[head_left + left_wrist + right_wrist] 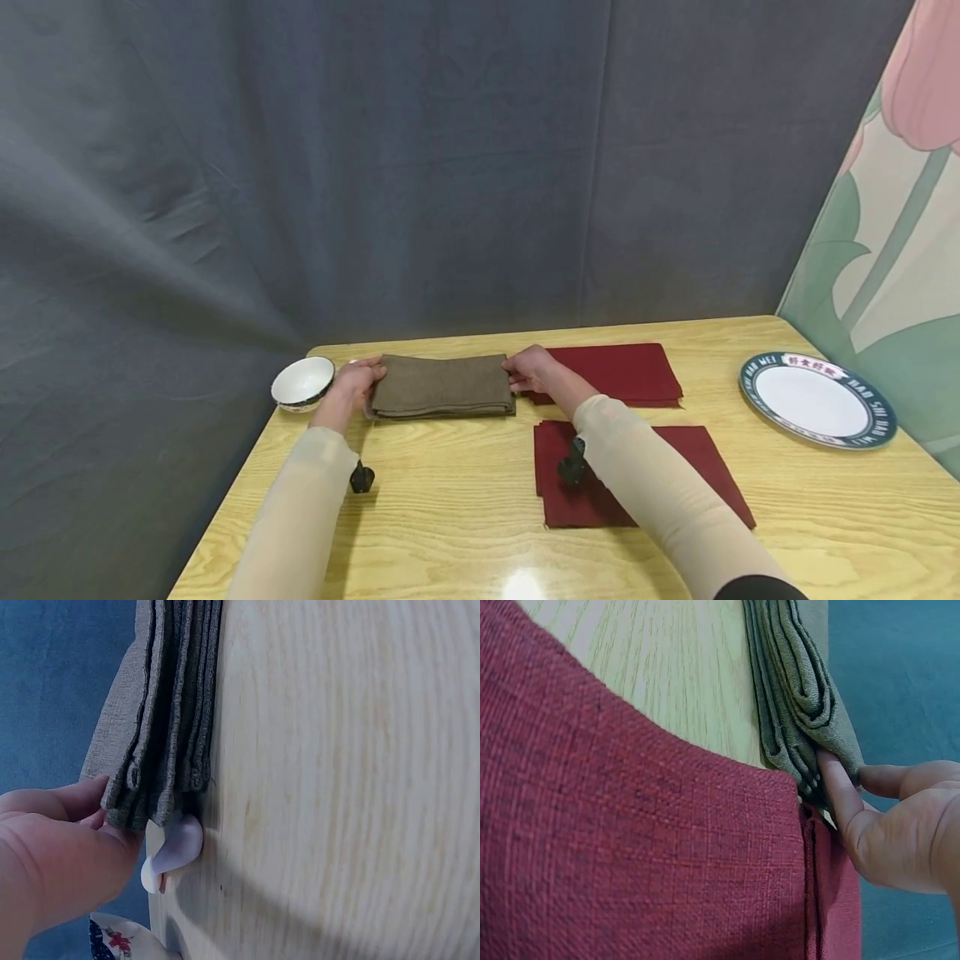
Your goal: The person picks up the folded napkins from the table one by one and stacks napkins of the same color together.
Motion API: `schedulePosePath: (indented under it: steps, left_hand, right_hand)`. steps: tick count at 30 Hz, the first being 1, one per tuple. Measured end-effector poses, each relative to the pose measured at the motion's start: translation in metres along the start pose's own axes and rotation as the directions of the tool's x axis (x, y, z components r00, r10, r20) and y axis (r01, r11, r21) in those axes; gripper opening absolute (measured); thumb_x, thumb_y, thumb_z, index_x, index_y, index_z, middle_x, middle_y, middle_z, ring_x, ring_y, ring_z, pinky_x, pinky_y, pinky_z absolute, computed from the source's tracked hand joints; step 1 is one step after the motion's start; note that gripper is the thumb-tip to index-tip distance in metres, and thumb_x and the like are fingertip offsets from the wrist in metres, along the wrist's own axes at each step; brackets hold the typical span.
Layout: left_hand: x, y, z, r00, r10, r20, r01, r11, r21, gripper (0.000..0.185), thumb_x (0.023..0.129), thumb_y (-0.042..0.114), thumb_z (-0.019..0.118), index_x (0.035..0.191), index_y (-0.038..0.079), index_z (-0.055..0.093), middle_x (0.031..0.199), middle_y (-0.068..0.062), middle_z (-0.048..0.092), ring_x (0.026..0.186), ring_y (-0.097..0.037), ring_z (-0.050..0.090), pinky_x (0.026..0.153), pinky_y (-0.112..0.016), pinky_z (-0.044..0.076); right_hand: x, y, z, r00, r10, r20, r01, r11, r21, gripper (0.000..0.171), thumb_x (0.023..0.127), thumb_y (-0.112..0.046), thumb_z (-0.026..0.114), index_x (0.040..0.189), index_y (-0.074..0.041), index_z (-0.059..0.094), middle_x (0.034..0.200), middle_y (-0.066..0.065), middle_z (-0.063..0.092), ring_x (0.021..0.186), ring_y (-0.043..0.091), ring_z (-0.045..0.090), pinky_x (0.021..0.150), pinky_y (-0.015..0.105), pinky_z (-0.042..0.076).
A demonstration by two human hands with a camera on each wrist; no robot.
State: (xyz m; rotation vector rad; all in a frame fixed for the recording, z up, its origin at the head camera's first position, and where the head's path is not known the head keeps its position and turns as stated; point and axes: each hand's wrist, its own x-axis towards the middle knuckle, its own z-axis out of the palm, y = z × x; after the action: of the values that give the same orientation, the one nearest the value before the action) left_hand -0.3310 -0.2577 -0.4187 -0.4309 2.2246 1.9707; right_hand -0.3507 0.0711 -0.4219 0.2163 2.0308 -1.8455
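A folded brown cloth (442,385) of several layers lies near the back of the table, between my two hands. At its left end my left hand (358,382) pinches a corner, thumb and fingers on the layers in the left wrist view. My right hand (531,367) grips the opposite end; in the right wrist view one finger is tucked between the layers and another digit lies against the outer side. Below the cloth's left corner a smooth, pale spoon-like piece (182,844) shows, partly hidden.
Two folded dark red cloths lie on the right, a back one (615,371) and a front one (697,458) partly under my right forearm. A white bowl (303,405) stands at the left edge. A green-rimmed plate (780,421) sits far right. A grey curtain (450,167) hangs behind.
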Motion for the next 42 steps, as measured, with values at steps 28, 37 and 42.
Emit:
schedulePosePath:
  steps: [28,37,42]
  left_hand:
    - [-0.038,0.017,0.002,0.944,0.298,-0.143,-0.309,0.950,-0.056,0.031,0.102,0.001,0.056,0.132,-0.009,0.058,0.125,-0.021,0.063,0.096,-0.011,0.065,0.103,-0.050,0.047]
    - [-0.070,0.014,0.030,0.960,0.274,0.056,-0.269,0.960,-0.080,0.034,0.103,0.004,0.056,0.136,-0.007,0.054,0.127,-0.016,0.062,0.100,-0.013,0.065,0.101,-0.044,0.050]
    - [-0.077,0.008,0.049,0.952,0.258,0.167,-0.248,0.966,-0.078,0.036,0.104,0.004,0.054,0.138,-0.008,0.051,0.142,-0.029,0.048,0.121,-0.035,0.056,0.102,-0.047,0.049]
  right_hand:
    - [-0.045,-0.008,-0.075,0.977,-0.096,0.193,0.082,0.994,0.079,0.046,0.108,-0.012,0.048,0.147,0.012,0.041,0.143,0.033,0.049,0.120,0.034,0.062,0.095,0.040,0.053]
    - [-0.077,0.003,-0.107,0.967,-0.138,0.212,0.125,0.989,0.077,0.048,0.109,-0.014,0.046,0.149,0.013,0.037,0.147,0.033,0.045,0.128,0.039,0.056,0.101,0.044,0.048]
    - [-0.092,0.009,-0.125,0.963,-0.170,0.211,0.155,0.984,0.085,0.048,0.110,-0.013,0.042,0.149,0.014,0.035,0.146,0.034,0.045,0.126,0.037,0.058,0.100,0.042,0.049]
